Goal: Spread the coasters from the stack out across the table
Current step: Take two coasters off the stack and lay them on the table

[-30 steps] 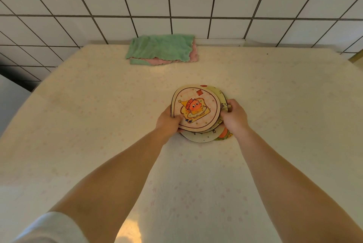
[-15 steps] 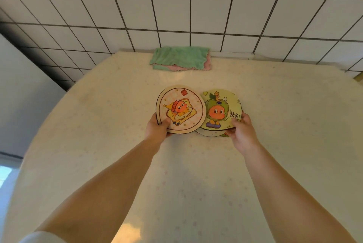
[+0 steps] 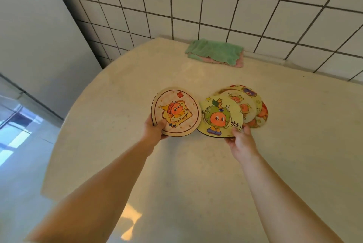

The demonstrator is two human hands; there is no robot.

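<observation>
the coasters [image 3: 247,109] lie fanned mid-counter [image 3: 196,174]. to do this step well, each hand should carry its coaster well apart before setting it flat. the left hand [image 3: 154,129] pinches the pink coaster [image 3: 176,112]; the right hand [image 3: 240,137] grips the green coaster [image 3: 219,117], overlapping the fan.

The left hand [image 3: 155,130] pinched the near edge of a pink round coaster [image 3: 176,112] with an orange cartoon figure, while the right hand [image 3: 242,140] gripped the near edge of a yellow-green coaster [image 3: 219,118] just beside it. Behind that one, the remaining coasters [image 3: 249,105] lay fanned and overlapping on the cream table [image 3: 196,174]. A folded green and pink cloth [image 3: 216,53] sat at the far edge against the white tiled wall [image 3: 216,2].
</observation>
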